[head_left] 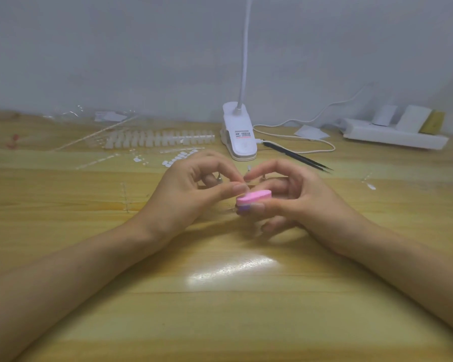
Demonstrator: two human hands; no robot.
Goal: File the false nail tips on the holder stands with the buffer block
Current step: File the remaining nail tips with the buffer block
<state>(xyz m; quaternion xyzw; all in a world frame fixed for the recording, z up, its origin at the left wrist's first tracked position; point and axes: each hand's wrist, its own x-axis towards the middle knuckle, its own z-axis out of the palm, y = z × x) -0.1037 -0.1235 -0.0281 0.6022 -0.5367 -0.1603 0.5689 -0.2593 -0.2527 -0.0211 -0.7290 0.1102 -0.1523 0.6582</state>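
1. Holding the pink and purple buffer block (253, 200), the right hand (301, 202) pressed its thumb on the near side of the block, while the other fingers were curled behind and under it.
2. The block was lifted a little above the wooden table (220, 296), straight in front of the white clip lamp (239, 138) and nearer to the person than it. Its pink face was turned up.
3. The right index finger was arched over the block, and its tip pointed toward the left hand (191, 197).
4. The left hand was curled round a small metal holder stand (218, 178). Its thumb and index finger were pressed together at the left end of the block and touched it there. The nail tip between them was too small to see.
5. A second holder stand (249, 169) with a pale tip stood between the two hands, just in front of the lamp.
6. Rows of clear false nail tips (160, 138) lay to the left of the lamp, and some loose white pieces (178, 158) lay in front of these rows.
7. Black tweezers (298, 158) lay to the right of the lamp, beside its white cable (322, 148).
8. A white power strip (392, 138) lay far to the right of the lamp, near the wall.
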